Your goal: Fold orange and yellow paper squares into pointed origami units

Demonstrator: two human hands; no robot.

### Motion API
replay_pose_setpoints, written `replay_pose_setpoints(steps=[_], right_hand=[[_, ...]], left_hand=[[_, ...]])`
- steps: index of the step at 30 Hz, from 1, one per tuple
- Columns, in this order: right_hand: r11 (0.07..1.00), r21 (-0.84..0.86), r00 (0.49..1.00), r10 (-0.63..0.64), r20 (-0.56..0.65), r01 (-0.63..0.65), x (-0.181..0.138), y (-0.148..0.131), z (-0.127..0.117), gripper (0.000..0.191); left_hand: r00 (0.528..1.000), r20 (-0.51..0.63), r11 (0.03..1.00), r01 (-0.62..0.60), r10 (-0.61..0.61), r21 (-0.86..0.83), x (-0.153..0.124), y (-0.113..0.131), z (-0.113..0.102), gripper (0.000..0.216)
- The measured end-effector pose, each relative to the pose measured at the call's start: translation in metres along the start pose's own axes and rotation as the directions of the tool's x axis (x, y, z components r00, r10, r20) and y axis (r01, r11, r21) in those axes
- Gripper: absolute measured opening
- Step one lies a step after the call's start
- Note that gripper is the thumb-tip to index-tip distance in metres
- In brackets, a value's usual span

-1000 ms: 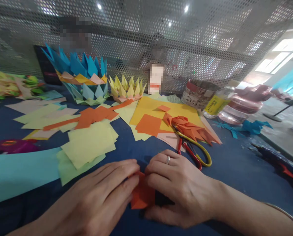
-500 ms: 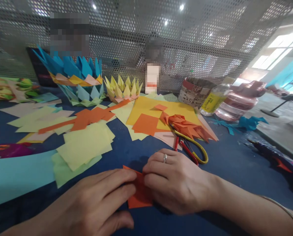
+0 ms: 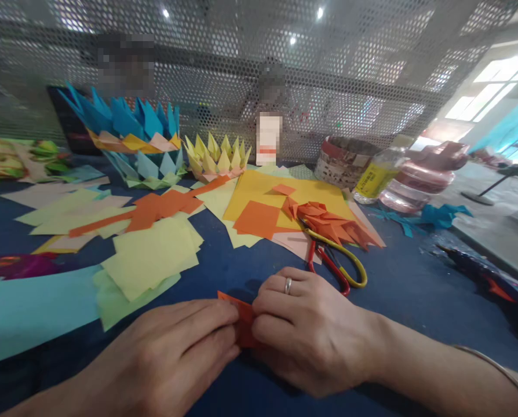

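Observation:
A small orange sheet of paper (image 3: 244, 325) lies between my hands close to the table's near side, its lower part folded up. My left hand (image 3: 172, 347) pinches its left side, thumb tucked under the fingers. On the right side my right hand (image 3: 315, 330), with a ring on one finger, has its fingers curled onto the paper; its thumb is mostly hidden. Scissors (image 3: 335, 260) with red and yellow handles rest just beyond my right hand. Folded orange paper pieces (image 3: 324, 220) and an orange square (image 3: 256, 219) lie past them.
Blue and yellow folded-paper crowns (image 3: 143, 139) stand at the back left. Pale green sheets (image 3: 154, 255) and a light blue sheet (image 3: 37, 313) lie left. A glue gun (image 3: 493, 278), a glue bottle (image 3: 374, 179) and a pink bottle (image 3: 419, 179) are on the right. A perforated screen (image 3: 224, 69) stands behind.
The paper's near edge has been folded upward, so less orange shows. My left thumb has moved in from below against the paper, and my right hand has dropped slightly.

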State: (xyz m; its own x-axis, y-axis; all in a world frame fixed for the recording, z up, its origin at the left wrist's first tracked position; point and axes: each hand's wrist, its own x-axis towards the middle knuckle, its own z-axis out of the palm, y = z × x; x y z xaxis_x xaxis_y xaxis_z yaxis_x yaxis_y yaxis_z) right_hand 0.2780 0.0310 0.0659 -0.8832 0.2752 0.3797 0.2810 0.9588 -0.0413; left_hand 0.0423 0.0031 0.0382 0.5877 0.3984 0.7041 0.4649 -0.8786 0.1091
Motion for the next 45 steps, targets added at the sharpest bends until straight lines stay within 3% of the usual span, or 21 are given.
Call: replay_pose_setpoints(steps=[11,19,24,28,37,45], right_hand=[[0.995,0.080,0.998,0.064,0.018,-0.065,0.001,-0.007,0.001,0.020],[0.936,0.243,0.965,0.226,0.137,-0.253,0.003,-0.009,-0.004,0.015],[0.866,0.346,0.930,0.305,0.205,-0.361,0.002,-0.010,-0.011,0.005],[0.801,0.413,0.899,0.358,0.251,-0.434,0.004,-0.011,-0.014,0.009],[0.768,0.394,0.853,0.372,0.367,-0.505,0.008,-0.008,-0.019,0.018],[0.673,0.422,0.788,0.444,0.427,-0.608,0.009,-0.006,-0.022,0.025]], left_hand=[[0.984,0.179,0.992,0.036,-0.014,-0.120,-0.010,-0.005,-0.003,0.026],[0.962,0.271,0.993,0.063,-0.035,-0.098,-0.006,-0.005,-0.005,0.026],[0.945,0.293,0.969,0.194,-0.143,-0.151,-0.007,-0.003,-0.004,0.020],[0.927,0.294,0.929,0.301,-0.233,-0.215,-0.007,-0.004,-0.002,0.015],[0.928,0.282,0.935,0.301,-0.242,-0.187,-0.006,-0.006,0.000,0.013],[0.901,0.332,0.918,0.351,-0.278,-0.184,0.002,-0.005,-0.002,0.018]])
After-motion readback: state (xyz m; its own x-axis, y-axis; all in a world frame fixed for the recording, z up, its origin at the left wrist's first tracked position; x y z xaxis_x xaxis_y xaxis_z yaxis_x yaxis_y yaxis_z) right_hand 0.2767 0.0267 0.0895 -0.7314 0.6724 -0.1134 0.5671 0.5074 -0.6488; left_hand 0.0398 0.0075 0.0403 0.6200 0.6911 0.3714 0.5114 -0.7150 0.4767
